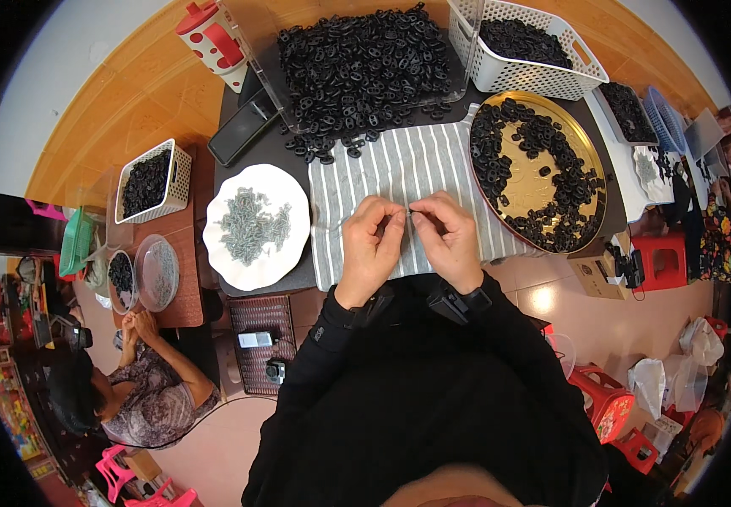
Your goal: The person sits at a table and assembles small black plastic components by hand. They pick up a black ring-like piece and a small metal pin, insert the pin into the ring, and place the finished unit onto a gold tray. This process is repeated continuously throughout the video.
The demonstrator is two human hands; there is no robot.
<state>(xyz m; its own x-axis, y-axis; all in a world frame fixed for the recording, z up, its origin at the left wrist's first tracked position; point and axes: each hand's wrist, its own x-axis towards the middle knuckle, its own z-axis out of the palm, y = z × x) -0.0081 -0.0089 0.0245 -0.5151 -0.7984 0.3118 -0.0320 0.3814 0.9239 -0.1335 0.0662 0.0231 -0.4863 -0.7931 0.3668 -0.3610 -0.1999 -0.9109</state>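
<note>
A dark table [296, 275] carries a grey striped cloth [331, 203]; wood panelling [129, 97] rises beyond, pink tiles [527, 279] pave the floor, and one seated person [158, 393] is at the left. Counted on the table: one white plate [255, 270] of small grey pieces, left; one gold tray [524, 190], right; one clear bin [261, 72] and one white basket [538, 80], far; one phone [243, 128]. Black pieces are too many to count. Left hand [372, 245] and right hand [452, 241] meet over the cloth, fingers pinched nearly closed around one tiny piece [409, 213].
</note>
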